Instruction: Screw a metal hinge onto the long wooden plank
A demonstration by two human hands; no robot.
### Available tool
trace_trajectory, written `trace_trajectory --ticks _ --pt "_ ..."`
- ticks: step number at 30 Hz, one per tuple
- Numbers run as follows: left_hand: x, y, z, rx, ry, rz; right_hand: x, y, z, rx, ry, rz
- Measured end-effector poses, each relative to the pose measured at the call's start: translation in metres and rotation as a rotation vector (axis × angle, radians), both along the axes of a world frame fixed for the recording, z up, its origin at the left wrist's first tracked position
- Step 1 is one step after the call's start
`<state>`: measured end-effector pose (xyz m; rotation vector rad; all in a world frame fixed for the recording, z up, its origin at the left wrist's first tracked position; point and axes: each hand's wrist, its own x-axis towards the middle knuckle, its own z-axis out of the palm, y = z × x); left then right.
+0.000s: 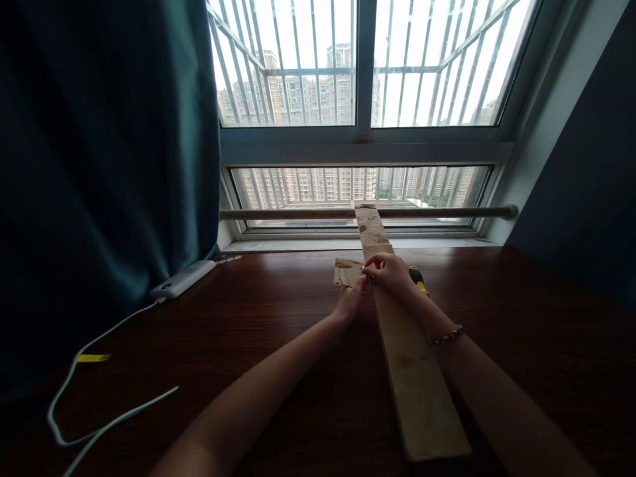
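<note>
A long wooden plank point(417, 384) lies on the dark wooden desk point(278, 331), running from the near right up to the window rail. A shorter wooden piece point(346, 271) lies crosswise beside it on the left. My left hand point(352, 299) rests at the joint where the two meet, fingers curled against the short piece. My right hand point(390, 273) is over the plank, fingers pinched on a small metallic thing at the joint; I cannot make it out. A yellow-and-black tool handle point(417, 278) pokes out from behind my right hand.
A white power bank point(183, 279) lies at the back left with a white cable point(89, 404) looping toward the near edge. A dark green curtain point(99, 165) hangs at the left. A metal rail point(298, 213) crosses below the barred window point(358, 79).
</note>
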<state>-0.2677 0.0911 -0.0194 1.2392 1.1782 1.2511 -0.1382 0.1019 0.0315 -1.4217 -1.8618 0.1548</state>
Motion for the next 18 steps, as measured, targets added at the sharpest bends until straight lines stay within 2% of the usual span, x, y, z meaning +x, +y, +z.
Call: trace_trajectory --ticks 6,11,18 --pt "0.000 0.000 0.000 -0.004 -0.029 0.027 -0.006 -0.003 0.000 -0.047 -0.080 -0.049" --pt "0.003 -0.006 0.007 -0.042 -0.050 0.032 -0.007 -0.004 0.000 -0.056 -0.160 -0.043" --pt "0.006 -0.015 0.016 -0.105 -0.115 -0.003 -0.007 -0.005 0.000 -0.054 -0.153 -0.057"
